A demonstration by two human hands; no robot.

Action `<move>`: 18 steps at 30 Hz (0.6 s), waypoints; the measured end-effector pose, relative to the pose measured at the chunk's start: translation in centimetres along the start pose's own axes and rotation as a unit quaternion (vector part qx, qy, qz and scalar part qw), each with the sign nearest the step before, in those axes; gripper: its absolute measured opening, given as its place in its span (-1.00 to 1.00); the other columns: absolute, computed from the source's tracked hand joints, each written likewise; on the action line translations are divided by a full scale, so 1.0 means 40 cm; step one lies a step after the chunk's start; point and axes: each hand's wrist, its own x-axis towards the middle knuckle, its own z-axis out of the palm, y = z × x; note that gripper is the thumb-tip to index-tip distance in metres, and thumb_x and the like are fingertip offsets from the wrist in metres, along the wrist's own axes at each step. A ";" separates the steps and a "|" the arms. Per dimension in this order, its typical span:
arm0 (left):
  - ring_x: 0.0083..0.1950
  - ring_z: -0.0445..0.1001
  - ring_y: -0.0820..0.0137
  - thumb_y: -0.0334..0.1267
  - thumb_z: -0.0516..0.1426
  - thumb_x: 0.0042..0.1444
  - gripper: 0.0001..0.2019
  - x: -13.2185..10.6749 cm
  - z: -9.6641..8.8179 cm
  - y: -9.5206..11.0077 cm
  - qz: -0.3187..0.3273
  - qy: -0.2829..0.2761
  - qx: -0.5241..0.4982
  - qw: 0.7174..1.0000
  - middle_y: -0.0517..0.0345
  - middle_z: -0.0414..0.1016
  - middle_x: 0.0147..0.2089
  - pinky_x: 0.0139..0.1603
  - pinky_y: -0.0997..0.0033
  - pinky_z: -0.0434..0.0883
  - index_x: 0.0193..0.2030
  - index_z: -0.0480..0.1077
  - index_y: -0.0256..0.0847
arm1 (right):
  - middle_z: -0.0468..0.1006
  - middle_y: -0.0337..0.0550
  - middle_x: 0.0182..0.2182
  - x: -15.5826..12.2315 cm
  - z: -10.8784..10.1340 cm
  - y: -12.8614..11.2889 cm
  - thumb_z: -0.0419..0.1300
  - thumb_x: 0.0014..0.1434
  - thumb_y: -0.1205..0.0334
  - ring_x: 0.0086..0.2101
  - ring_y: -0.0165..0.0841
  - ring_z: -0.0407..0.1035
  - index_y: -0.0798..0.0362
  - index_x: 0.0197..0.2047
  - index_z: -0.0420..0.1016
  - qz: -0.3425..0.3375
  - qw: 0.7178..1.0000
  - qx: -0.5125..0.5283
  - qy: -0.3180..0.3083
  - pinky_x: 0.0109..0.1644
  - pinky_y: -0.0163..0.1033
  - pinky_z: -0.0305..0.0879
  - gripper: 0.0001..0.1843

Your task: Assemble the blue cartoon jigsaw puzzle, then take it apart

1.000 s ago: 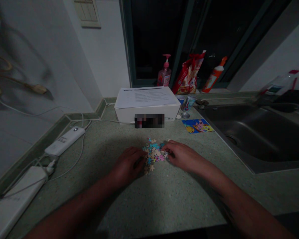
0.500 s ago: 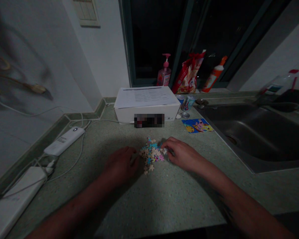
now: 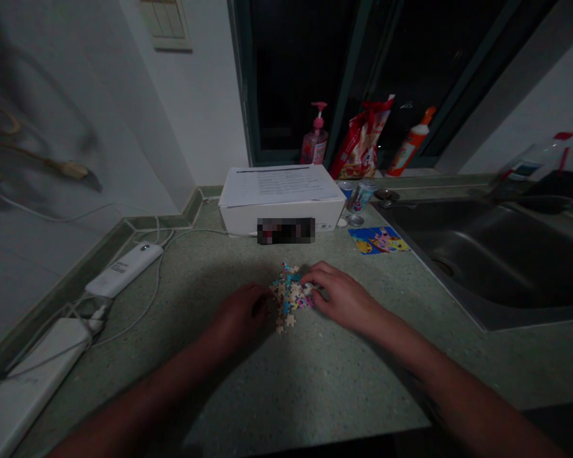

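A small heap of jigsaw puzzle pieces (image 3: 293, 294), beige, teal and pink, lies on the counter between my hands. At its left edge is my left hand (image 3: 244, 313), in shadow, fingers bent with a gap between thumb and forefinger; I see nothing in it. My right hand (image 3: 337, 294) reaches over the right side of the heap, thumb and fingers apart, fingertips among the pieces. It covers some pieces from view. Two or more beige pieces (image 3: 290, 320) lie at the near end of the heap.
A white box (image 3: 281, 213) with a printed sheet (image 3: 286, 184) on top stands behind the heap. To its right are a picture card (image 3: 379, 240), a can (image 3: 361, 197) and a sink (image 3: 477, 324). Cables, a white device (image 3: 124, 270) and a power strip (image 3: 42, 375) lie left.
My right hand has moved slightly left, farther over the heap. My left hand has shifted slightly right to the heap's edge.
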 end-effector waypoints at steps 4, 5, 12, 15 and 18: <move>-0.22 0.57 0.22 -0.39 0.16 0.17 -0.78 0.008 0.004 -0.005 -0.044 0.012 -0.044 0.998 0.07 0.64 -0.17 -0.16 0.22 0.51 -0.10 0.58 -0.11 | 0.54 -0.01 -0.02 0.000 0.017 -0.005 0.12 0.23 0.50 0.02 -0.19 0.47 0.03 0.03 0.53 -0.025 0.999 0.019 0.012 0.14 -0.03 0.43 -0.64; -0.21 0.57 0.23 -0.40 0.16 0.16 -0.77 0.009 0.005 -0.004 -0.048 0.014 -0.051 0.997 0.07 0.64 -0.17 -0.16 0.23 0.51 -0.10 0.58 -0.12 | 0.54 0.00 -0.02 -0.001 0.022 -0.005 0.12 0.23 0.50 0.02 -0.19 0.47 0.03 0.04 0.53 -0.028 0.999 0.021 0.014 0.14 -0.03 0.43 -0.64; -0.24 0.57 0.25 -0.32 0.19 0.16 -0.89 0.008 0.015 0.004 -0.030 0.037 -0.077 0.996 0.10 0.61 -0.24 -0.19 0.26 0.51 -0.22 0.56 -0.11 | 0.55 -0.02 -0.06 -0.002 0.054 -0.014 0.14 0.24 0.52 -0.02 -0.20 0.47 0.04 0.01 0.55 -0.037 0.999 0.007 0.003 0.08 -0.07 0.43 -0.66; -0.23 0.59 0.26 -0.29 0.20 0.16 -0.90 0.005 0.019 0.007 -0.035 0.052 -0.106 0.992 0.10 0.62 -0.24 -0.19 0.26 0.52 -0.21 0.55 -0.11 | 0.55 -0.04 -0.08 -0.003 0.059 -0.029 0.21 0.30 0.40 -0.04 -0.19 0.46 0.03 -0.02 0.55 -0.037 0.999 0.000 0.004 0.06 -0.07 0.42 -0.79; -0.22 0.60 0.28 -0.28 0.21 0.16 -0.91 0.003 0.024 0.013 -0.035 0.054 -0.150 0.987 0.10 0.62 -0.23 -0.17 0.27 0.54 -0.20 0.53 -0.13 | 0.57 -0.05 -0.11 -0.004 0.063 -0.043 0.27 0.33 0.27 -0.06 -0.18 0.47 0.03 -0.07 0.56 -0.043 0.999 0.011 0.006 0.04 -0.07 0.41 -0.89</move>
